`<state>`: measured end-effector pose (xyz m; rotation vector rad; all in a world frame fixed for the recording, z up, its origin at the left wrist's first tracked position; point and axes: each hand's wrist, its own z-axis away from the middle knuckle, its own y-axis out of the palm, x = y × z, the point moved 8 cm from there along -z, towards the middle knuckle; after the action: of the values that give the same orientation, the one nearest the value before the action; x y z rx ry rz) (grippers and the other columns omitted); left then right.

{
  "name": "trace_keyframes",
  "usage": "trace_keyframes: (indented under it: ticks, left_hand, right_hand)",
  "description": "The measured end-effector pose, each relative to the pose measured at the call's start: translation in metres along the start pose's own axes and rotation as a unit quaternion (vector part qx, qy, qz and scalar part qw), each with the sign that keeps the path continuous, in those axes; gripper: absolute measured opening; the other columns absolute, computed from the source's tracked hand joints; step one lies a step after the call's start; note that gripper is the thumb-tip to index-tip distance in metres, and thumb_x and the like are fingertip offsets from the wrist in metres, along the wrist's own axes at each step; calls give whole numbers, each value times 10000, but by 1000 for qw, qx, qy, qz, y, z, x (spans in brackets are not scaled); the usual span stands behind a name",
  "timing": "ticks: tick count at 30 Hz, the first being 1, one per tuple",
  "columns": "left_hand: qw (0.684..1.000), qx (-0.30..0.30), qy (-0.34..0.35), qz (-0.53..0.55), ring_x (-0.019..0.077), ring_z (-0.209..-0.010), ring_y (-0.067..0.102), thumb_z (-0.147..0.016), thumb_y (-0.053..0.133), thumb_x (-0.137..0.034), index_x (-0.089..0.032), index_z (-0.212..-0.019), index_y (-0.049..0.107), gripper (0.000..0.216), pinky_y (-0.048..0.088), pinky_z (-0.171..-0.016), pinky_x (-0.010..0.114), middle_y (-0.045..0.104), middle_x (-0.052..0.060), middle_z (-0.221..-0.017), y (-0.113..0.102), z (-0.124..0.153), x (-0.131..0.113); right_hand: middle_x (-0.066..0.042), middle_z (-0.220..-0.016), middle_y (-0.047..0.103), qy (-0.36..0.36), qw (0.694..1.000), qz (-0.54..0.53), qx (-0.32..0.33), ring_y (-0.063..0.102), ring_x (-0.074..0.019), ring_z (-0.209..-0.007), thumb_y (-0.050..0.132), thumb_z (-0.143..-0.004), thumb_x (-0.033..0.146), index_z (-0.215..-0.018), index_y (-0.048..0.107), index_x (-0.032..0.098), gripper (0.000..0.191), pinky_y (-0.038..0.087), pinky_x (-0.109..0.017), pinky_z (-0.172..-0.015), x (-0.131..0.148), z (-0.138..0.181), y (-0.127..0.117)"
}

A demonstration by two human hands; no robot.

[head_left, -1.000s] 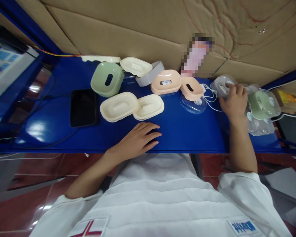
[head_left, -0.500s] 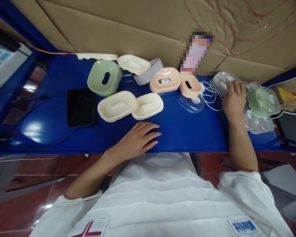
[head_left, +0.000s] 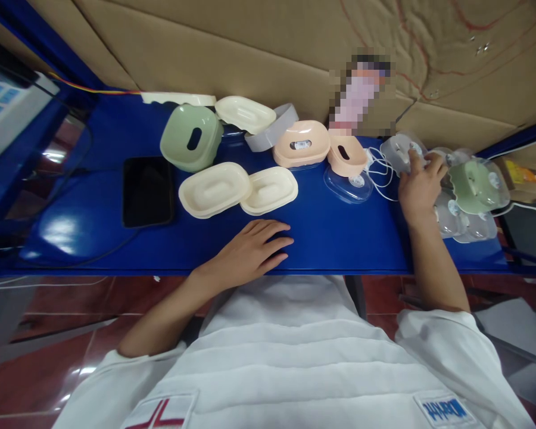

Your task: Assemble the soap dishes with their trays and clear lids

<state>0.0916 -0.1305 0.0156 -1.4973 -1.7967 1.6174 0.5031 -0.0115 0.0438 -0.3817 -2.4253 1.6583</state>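
My left hand (head_left: 245, 250) lies flat at the front edge of the blue table, fingers stretched out and holding nothing. Just beyond it are two overlapping cream oval trays (head_left: 214, 189). At the right, my right hand (head_left: 418, 186) reaches over a clear plastic cover (head_left: 402, 149), fingers apart, the index fingertip at the cover; firm contact cannot be made out. Right of this hand are several clear covers (head_left: 476, 227) and a green oval part (head_left: 469, 186) in or under a clear one. To its left stand peach oval holders (head_left: 346, 156) and a clear lid (head_left: 348, 189).
A green holder (head_left: 187, 149), a grey ring-shaped part (head_left: 268, 138) and more cream trays (head_left: 245, 113) stand along the back. A black tablet (head_left: 147, 196) lies at the left. White cable (head_left: 382, 173) coils near my right hand. Cardboard (head_left: 250, 47) lines the back wall.
My right hand has drawn slightly back and left at the clear cover, its fingers more spread. The left hand stays in place, and the view has shifted slightly.
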Motion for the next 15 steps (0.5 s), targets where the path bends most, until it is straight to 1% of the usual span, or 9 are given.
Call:
trace_keyframes:
  ticks: [3,6,8,10,12,14,15]
  left_hand:
    - [1000,4,-1,-2,316,-1355,630,-1144,568,-304,-168,-1335,722,280,524,-1173,519,664,154,-1459,1,0,0]
    - [1000,3,2,-2,319,-1350,632,-1144,571,-306,-167,-1332,717,276,527,-1165,519,664,152,-1454,1,0,0]
    - [1000,0,4,-2,317,-1349,631,-1143,572,-302,-167,-1337,713,275,525,-1166,518,661,149,-1457,1,0,0]
    - [1000,-1,5,-2,315,-1351,630,-1143,574,-298,-169,-1344,710,275,522,-1170,515,659,147,-1460,1,1,0]
    - [1000,-3,5,-1,312,-1351,631,-1142,575,-297,-171,-1343,711,274,522,-1170,510,661,146,-1458,1,1,0]
    - [1000,-3,3,-2,310,-1353,632,-1143,572,-298,-173,-1339,712,271,524,-1167,507,663,147,-1456,1,1,1]
    - [1000,-3,3,-2,310,-1354,632,-1143,571,-298,-174,-1337,712,270,525,-1166,507,663,148,-1457,1,1,1]
  right_hand:
    - [-255,-1603,442,37,999,-9,16,493,-378,-1370,706,-968,167,-1669,452,288,755,423,-484,-990,1,4,2]
    - [-321,-1556,471,84,996,-2,28,635,-363,-1227,777,-932,212,-1719,326,181,907,465,-463,-934,-1,10,-1]
    - [-360,-1456,552,107,994,7,33,692,-371,-1130,796,-927,244,-1725,272,113,963,478,-483,-911,-4,14,-4]
    - [-358,-1306,654,115,992,21,57,716,-395,-1093,768,-953,261,-1722,256,94,939,476,-514,-908,-8,16,-4]
    - [-327,-1198,713,116,989,19,87,725,-391,-1073,701,-977,225,-1699,296,112,835,472,-528,-918,-14,16,-2]
    - [-271,-1166,743,111,988,-11,107,718,-346,-1053,648,-960,149,-1653,366,151,748,470,-512,-946,-20,13,0]
    - [-227,-1146,756,107,987,-32,113,710,-315,-1038,649,-934,115,-1627,392,171,742,469,-493,-963,-22,12,1]
